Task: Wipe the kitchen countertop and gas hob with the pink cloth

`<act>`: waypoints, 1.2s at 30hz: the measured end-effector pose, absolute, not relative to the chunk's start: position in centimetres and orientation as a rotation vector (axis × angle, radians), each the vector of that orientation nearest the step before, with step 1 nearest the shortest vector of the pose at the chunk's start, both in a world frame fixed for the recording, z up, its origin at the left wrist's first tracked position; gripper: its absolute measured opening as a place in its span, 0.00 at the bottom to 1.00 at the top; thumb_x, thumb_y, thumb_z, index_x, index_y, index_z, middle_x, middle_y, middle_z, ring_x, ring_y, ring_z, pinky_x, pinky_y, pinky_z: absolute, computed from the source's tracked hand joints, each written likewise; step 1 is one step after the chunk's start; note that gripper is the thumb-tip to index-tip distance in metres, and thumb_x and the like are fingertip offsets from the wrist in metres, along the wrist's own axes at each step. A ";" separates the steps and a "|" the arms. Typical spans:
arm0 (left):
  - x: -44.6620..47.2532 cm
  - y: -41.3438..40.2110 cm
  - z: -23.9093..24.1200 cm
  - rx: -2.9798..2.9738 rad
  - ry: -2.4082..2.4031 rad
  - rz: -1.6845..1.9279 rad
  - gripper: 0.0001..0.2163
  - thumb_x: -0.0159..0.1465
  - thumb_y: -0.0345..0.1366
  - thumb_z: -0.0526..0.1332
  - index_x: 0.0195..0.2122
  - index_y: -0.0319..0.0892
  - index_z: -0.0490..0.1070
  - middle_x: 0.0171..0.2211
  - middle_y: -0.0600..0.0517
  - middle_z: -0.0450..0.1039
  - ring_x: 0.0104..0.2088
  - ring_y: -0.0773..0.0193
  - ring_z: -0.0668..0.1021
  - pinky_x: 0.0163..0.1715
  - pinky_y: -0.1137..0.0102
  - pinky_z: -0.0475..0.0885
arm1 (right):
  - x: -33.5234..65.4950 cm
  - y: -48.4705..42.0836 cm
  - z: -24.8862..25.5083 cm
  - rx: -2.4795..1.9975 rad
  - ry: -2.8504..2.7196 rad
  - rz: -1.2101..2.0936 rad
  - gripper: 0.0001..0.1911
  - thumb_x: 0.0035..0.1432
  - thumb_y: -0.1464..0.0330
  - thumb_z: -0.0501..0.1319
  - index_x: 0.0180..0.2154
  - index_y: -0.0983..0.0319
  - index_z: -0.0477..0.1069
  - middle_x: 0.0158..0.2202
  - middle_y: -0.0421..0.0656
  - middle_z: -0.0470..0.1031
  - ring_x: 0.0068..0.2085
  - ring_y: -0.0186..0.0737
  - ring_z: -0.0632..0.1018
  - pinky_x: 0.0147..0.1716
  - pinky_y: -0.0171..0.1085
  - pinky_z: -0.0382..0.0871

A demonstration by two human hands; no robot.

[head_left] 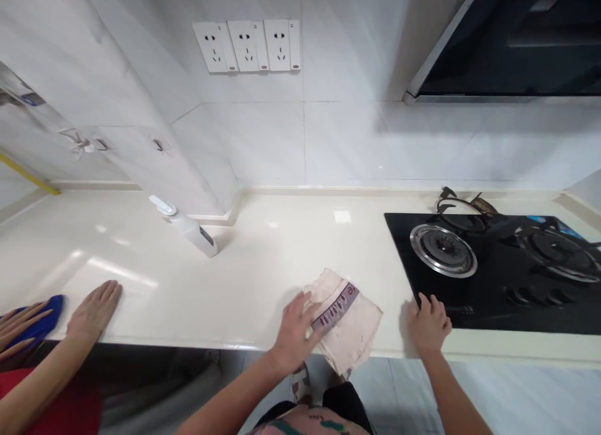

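Observation:
A folded pale pink cloth (357, 322) with a purple patterned band lies at the counter's front edge, one corner hanging over it. My left hand (295, 328) has hold of its left side, fingers on top and thumb near the band. My right hand (429, 322) rests at the front left corner of the black gas hob (493, 307), its fingers loosely bent and apart, with nothing in them. Part of that palm is hidden from above.
A white spray bottle (188, 231) stands by the wall corner. At left, another person's hand (96, 307) lies on the counter (263, 260), the other on a blue cloth (49, 322). A pan support (462, 213) leans behind the hob; a dark range hood (507, 59) overhangs it.

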State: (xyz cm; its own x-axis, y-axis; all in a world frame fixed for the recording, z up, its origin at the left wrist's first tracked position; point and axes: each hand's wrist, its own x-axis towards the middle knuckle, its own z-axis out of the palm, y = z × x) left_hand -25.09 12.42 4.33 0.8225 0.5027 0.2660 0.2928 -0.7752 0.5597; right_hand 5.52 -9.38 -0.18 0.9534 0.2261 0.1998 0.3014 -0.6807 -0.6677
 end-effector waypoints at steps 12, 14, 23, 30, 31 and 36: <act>-14.0 5.2 1.7 2.699 0.231 0.017 0.33 0.71 0.58 0.54 0.74 0.52 0.57 0.78 0.43 0.46 0.77 0.35 0.45 0.70 0.35 0.45 | 5.0 -10.3 -3.8 -2.654 -0.499 -0.316 0.40 0.66 0.46 0.47 0.65 0.67 0.66 0.70 0.64 0.62 0.72 0.68 0.59 0.67 0.70 0.51; -16.0 5.5 1.5 2.716 0.229 0.046 0.34 0.72 0.58 0.51 0.76 0.52 0.53 0.77 0.45 0.51 0.77 0.39 0.48 0.71 0.37 0.44 | 5.0 -10.4 -3.8 -2.655 -0.495 -0.294 0.40 0.65 0.45 0.47 0.65 0.65 0.66 0.70 0.64 0.61 0.72 0.67 0.59 0.67 0.70 0.50; -29.7 14.0 2.4 2.661 1.129 0.151 0.35 0.65 0.55 0.65 0.71 0.54 0.63 0.78 0.39 0.45 0.75 0.27 0.49 0.65 0.27 0.47 | 4.7 -10.2 -3.5 -2.688 -0.440 -0.193 0.39 0.64 0.46 0.47 0.67 0.60 0.64 0.72 0.61 0.59 0.74 0.64 0.55 0.67 0.71 0.49; -41.0 24.5 5.9 2.555 1.532 -0.072 0.33 0.69 0.59 0.57 0.73 0.56 0.59 0.77 0.44 0.50 0.75 0.34 0.55 0.67 0.33 0.52 | 5.0 -10.5 -4.1 -2.689 -0.459 -0.194 0.41 0.65 0.45 0.46 0.68 0.64 0.64 0.72 0.63 0.57 0.74 0.65 0.53 0.68 0.70 0.46; -41.9 25.1 5.9 2.552 1.588 -0.052 0.33 0.70 0.58 0.56 0.73 0.54 0.58 0.77 0.44 0.51 0.74 0.37 0.56 0.67 0.35 0.52 | 4.9 -10.5 -4.1 -2.691 -0.457 -0.198 0.41 0.65 0.45 0.46 0.68 0.63 0.64 0.72 0.63 0.57 0.74 0.65 0.53 0.68 0.70 0.46; -43.2 23.5 4.3 2.629 1.666 -0.035 0.33 0.69 0.55 0.58 0.73 0.49 0.60 0.76 0.43 0.51 0.75 0.38 0.54 0.68 0.36 0.47 | 4.5 -10.2 -3.3 -2.675 -0.458 -0.231 0.40 0.64 0.47 0.47 0.66 0.65 0.65 0.71 0.62 0.58 0.73 0.65 0.55 0.68 0.69 0.46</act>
State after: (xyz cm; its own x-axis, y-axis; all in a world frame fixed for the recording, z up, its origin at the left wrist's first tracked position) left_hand -43.16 23.52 4.27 0.4268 0.9037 -0.0344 0.9044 -0.4266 0.0128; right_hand 4.52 -10.18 -3.34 0.9321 0.2817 0.2277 0.3505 -0.8598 -0.3713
